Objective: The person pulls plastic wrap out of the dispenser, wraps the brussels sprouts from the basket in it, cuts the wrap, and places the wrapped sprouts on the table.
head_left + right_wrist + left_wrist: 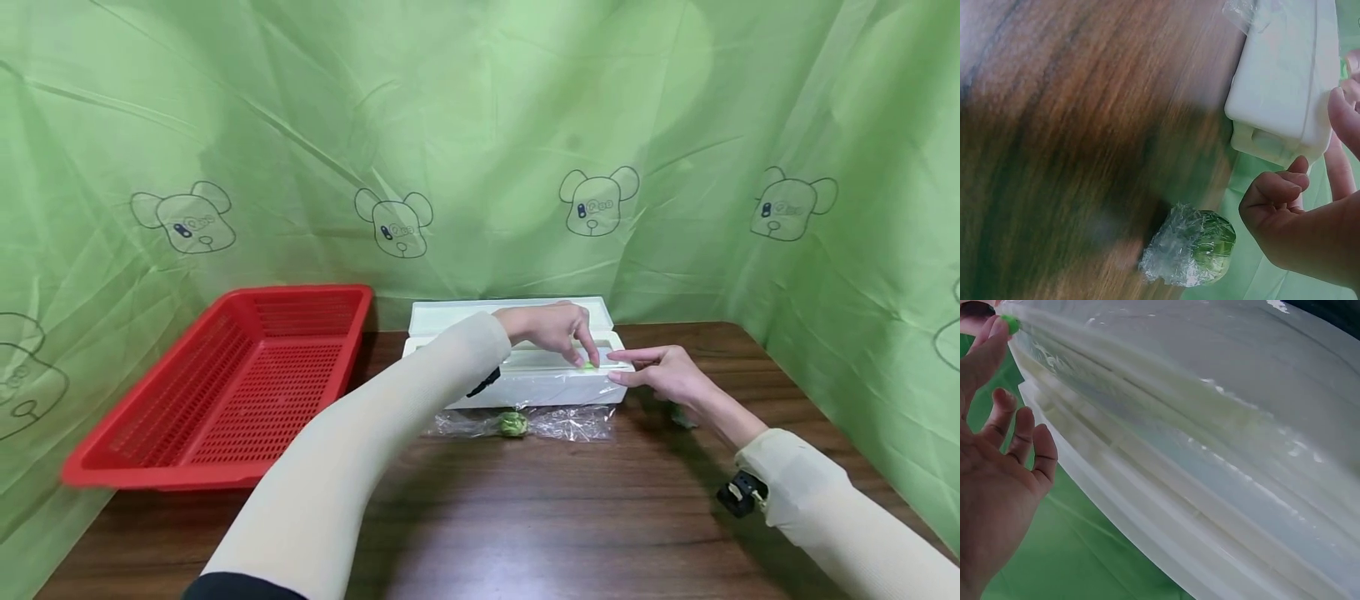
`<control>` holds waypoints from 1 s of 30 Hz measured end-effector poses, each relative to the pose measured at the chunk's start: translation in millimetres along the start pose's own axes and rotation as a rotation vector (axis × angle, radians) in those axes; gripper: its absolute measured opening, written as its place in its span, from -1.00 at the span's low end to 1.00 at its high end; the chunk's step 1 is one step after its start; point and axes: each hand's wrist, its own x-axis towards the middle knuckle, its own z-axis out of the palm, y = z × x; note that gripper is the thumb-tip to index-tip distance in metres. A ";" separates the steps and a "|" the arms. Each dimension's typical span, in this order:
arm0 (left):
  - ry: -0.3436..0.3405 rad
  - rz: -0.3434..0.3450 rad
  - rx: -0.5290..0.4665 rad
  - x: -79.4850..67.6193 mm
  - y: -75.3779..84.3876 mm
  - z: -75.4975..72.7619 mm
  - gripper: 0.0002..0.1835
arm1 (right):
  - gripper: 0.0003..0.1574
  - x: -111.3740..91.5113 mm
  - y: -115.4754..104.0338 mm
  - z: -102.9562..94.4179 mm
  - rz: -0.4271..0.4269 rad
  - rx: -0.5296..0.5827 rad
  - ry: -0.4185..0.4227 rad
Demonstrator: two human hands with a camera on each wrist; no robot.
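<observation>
A white cling film dispenser with its lid raised stands at the back of the table. My left hand reaches over it and pinches a small green slide cutter near its right end. Thumb and forefinger of my right hand hold the dispenser's right end, while the other fingers are curled. Clear film hangs from the front onto the table, with a round green leafy vegetable on it. A film-wrapped green vegetable lies below my right hand.
A large red plastic basket stands on the left side of the wooden table. Green cloth printed with bear heads hangs behind and along the sides, close behind the dispenser.
</observation>
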 end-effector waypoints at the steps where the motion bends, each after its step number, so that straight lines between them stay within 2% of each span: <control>1: 0.001 -0.001 -0.012 -1.2 -0.8 0.1 -0.75 | -0.19 0.4 0.2 -0.5 -0.002 -0.005 0.000; 7: 0.011 -0.024 -0.039 -10.1 -5.2 0.7 -0.75 | -0.19 3.0 -1.7 -0.4 -0.007 -0.024 0.009; 15: -0.002 -0.008 -0.033 -25.5 -11.8 0.5 -0.75 | -0.23 1.2 -6.4 3.0 -0.007 -0.009 0.012; 30: -0.001 -0.037 -0.031 -55.1 -21.5 -1.2 -0.76 | -0.20 1.2 -2.0 -1.2 0.006 -0.017 -0.007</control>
